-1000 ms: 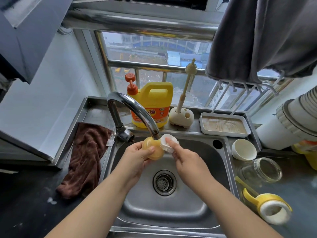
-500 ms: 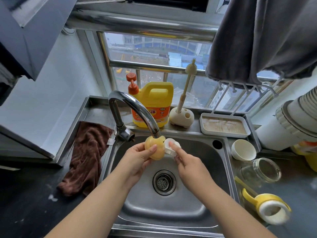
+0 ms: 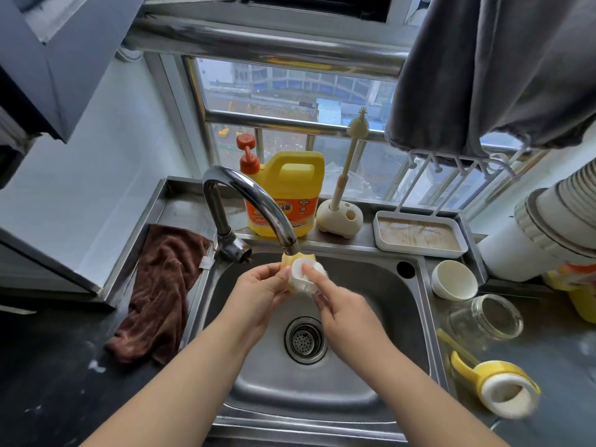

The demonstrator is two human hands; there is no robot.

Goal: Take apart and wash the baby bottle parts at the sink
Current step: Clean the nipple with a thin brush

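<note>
Left hand (image 3: 258, 291) pinches a small yellow part (image 3: 287, 261) right under the tap (image 3: 258, 201) spout, held over the sink (image 3: 416, 304) so runoff goes into the basin. Can't tell if water is running.

Right hand (image 3: 342, 306) holds a round white scrubber (image 3: 304, 274), one fingertip (image 3: 308, 269) pressed on its back and the bristle side pushed against the part. The rest of that grip is hidden behind the hand. Looks like the scrub step on this one piece.

Other bottle pieces sit on the counter to the right, well clear of the sink: white cap (image 3: 453, 280), glass bottle (image 3: 483, 317) on its side, yellow handled collar (image 3: 496, 385). Probably queued for washing; can't tell whether they are clean.

Detergent jug (image 3: 283, 191) and bottle brush (image 3: 350, 162) in its stand sit behind the tap, within reach. Drying tray (image 3: 419, 233) sits beside them, likely where washed parts go. Brown towel (image 3: 164, 285) lies left of the sink.

Risk: small wet part, thin pinch, could slip toward the drain (image 3: 304, 340).
</note>
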